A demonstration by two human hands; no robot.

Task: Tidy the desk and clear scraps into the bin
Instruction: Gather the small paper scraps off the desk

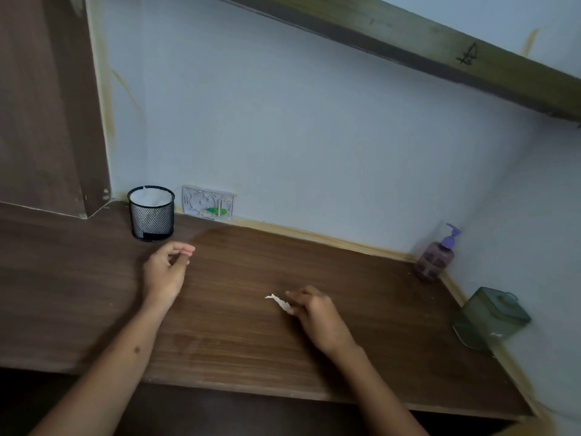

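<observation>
A small black mesh bin (151, 220) stands at the back left of the brown desk (239, 335), with white paper showing inside it. My left hand (168, 272) hovers just in front of the bin, fingers curled loosely with nothing visible in them. My right hand (314, 313) rests near the desk's middle and pinches a small white paper scrap (280, 303) that sticks out to the left of its fingers, close to the desk surface.
A purple pump bottle (435, 256) stands in the back right corner. A green translucent box (490, 316) sits against the right wall. A wall socket plate (208, 204) is behind the bin. A shelf (440, 48) runs overhead.
</observation>
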